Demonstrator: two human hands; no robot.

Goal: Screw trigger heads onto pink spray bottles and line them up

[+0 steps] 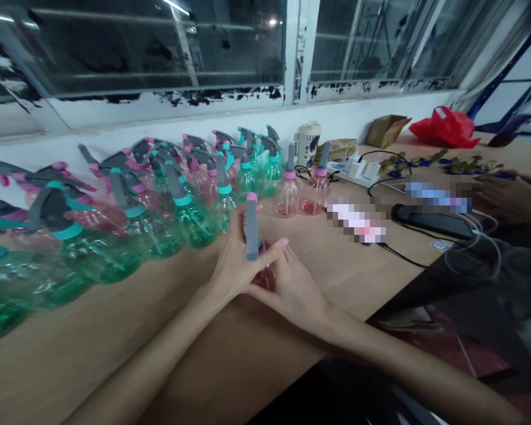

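Across the left of the frame, green and pink spray bottles (197,225) crowd the surface (340,271). At the centre, the left hand (233,257) and right hand (300,288) have their fingers wrapped around a grey-topped pink bottle (252,233); just beyond, two clear pink bottles (287,198) stand upright, with a black phone (433,221) lying at the right

We saw a pink-tinted btl (266,280) w/ grey spray head (252,233) & pink nozzle tip (251,196); green-tinted btls (195,229) w/ teal collars (182,200); other rosy btls (287,199) w/ pink collars (289,175); tan tabletop (212,366); bright red bag (446,128); off-wht cup (308,146) w/ dk print; wht power strip (343,172).
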